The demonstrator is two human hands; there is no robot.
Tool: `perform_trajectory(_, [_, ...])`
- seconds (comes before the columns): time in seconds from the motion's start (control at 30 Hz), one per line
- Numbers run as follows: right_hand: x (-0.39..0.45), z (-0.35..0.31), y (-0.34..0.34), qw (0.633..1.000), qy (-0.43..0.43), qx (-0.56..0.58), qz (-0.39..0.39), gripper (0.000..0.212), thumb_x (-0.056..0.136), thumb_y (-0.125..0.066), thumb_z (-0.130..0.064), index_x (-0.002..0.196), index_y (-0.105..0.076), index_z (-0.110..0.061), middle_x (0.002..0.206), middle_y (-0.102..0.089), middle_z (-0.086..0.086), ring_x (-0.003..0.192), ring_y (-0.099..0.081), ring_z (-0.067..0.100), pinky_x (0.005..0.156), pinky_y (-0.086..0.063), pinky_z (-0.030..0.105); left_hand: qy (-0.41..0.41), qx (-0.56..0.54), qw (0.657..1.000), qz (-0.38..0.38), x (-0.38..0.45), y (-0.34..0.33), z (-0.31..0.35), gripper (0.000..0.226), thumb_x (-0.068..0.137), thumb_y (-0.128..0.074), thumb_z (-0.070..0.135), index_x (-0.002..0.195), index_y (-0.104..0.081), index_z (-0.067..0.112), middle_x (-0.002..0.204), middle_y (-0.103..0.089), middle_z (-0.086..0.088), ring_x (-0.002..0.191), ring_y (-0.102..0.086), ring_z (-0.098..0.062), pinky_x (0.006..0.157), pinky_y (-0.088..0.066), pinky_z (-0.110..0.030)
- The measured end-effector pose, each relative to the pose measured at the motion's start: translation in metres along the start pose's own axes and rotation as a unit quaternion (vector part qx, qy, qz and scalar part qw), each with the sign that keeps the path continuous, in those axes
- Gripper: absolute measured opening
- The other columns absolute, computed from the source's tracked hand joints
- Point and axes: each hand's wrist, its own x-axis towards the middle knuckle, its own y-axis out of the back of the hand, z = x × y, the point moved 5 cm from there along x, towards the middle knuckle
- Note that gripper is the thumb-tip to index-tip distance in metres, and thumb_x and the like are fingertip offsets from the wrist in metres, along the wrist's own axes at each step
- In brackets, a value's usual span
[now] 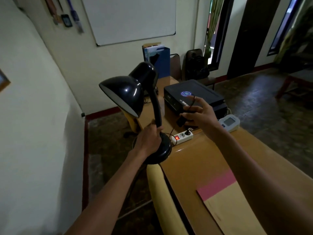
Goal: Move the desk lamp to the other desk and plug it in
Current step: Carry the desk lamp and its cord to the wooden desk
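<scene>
A black desk lamp (130, 97) with a dome shade and bent neck is held up at the left edge of a wooden desk (194, 160). My left hand (149, 138) grips the neck just above the round base. My right hand (198, 116) holds the lamp's dark cord and plug above the desk. A white power strip (182, 136) with a lit red switch lies just right of the lamp base, one black plug in its far socket.
A black printer (194, 95) stands behind the power strip, a white blood-pressure monitor (229, 122) to its right. A pink and tan envelope (225, 200) lies near me. A yellow chair back (157, 180) is below the desk edge. The wall runs along the left.
</scene>
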Motion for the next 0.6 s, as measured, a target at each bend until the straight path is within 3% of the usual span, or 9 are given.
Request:
perform_trajectory(0.03, [0.012, 0.005, 0.006, 1.000, -0.003, -0.007, 0.008, 0.064, 0.086, -0.069, 0.007, 0.132, -0.052, -0.033, 0.121, -0.065, 0.008, 0.105, -0.070, 0.022, 0.067, -0.061, 0.027, -0.006, 0.007, 1.000, -0.012, 0.011, -0.011, -0.001, 0.030, 0.102, -0.043, 0.016, 0.122, -0.065, 0.014, 0.127, -0.066, -0.007, 0.106, -0.067, -0.021, 0.065, -0.048, -0.019])
perform_trajectory(0.1, [0.033, 0.014, 0.018, 1.000, -0.006, -0.019, 0.020, 0.064, 0.084, -0.071, 0.004, 0.132, -0.052, -0.034, 0.122, -0.065, 0.007, 0.107, -0.070, 0.023, 0.068, -0.062, 0.028, -0.012, 0.009, 0.999, -0.038, 0.032, -0.031, -0.006, 0.030, 0.100, -0.045, 0.012, 0.120, -0.066, 0.012, 0.129, -0.065, -0.006, 0.106, -0.067, -0.021, 0.078, -0.054, -0.029])
perform_trajectory(0.17, [0.052, 0.022, 0.029, 0.999, -0.008, -0.027, 0.034, 0.069, 0.083, -0.074, 0.002, 0.138, -0.050, -0.031, 0.121, -0.067, 0.006, 0.109, -0.069, 0.024, 0.070, -0.062, 0.030, -0.022, -0.001, 0.998, -0.051, 0.053, -0.052, -0.012, 0.032, 0.100, -0.043, 0.012, 0.121, -0.066, 0.013, 0.128, -0.064, -0.006, 0.113, -0.063, -0.023, 0.087, -0.049, -0.031])
perform_trajectory(0.37, [0.097, 0.037, 0.065, 0.994, -0.028, -0.059, 0.084, 0.066, 0.082, -0.074, 0.003, 0.125, -0.056, -0.043, 0.116, -0.068, 0.002, 0.101, -0.073, 0.019, 0.071, -0.062, 0.029, -0.074, -0.027, 0.993, -0.093, 0.101, -0.123, -0.015, 0.030, 0.101, -0.043, 0.015, 0.117, -0.068, 0.017, 0.109, -0.066, 0.000, 0.102, -0.066, -0.024, 0.078, -0.042, -0.019])
perform_trajectory(0.53, [0.119, 0.053, 0.102, 0.991, -0.069, -0.075, 0.086, 0.067, 0.083, -0.071, 0.008, 0.130, -0.058, -0.039, 0.118, -0.067, 0.007, 0.100, -0.074, 0.021, 0.073, -0.063, 0.034, -0.053, -0.076, 0.989, -0.112, 0.126, -0.189, -0.012, 0.013, 0.102, -0.046, 0.025, 0.105, -0.055, 0.034, 0.080, -0.060, 0.012, 0.062, -0.060, 0.000, 0.052, -0.040, -0.014])
perform_trajectory(0.6, [0.123, 0.062, 0.113, 0.991, -0.083, -0.078, 0.076, 0.067, 0.085, -0.070, 0.008, 0.135, -0.057, -0.034, 0.119, -0.066, 0.009, 0.103, -0.072, 0.024, 0.074, -0.063, 0.038, -0.045, -0.066, 0.990, -0.120, 0.126, -0.216, -0.011, 0.014, 0.103, -0.043, 0.028, 0.110, -0.054, 0.032, 0.086, -0.063, 0.010, 0.074, -0.063, 0.000, 0.061, -0.047, -0.015])
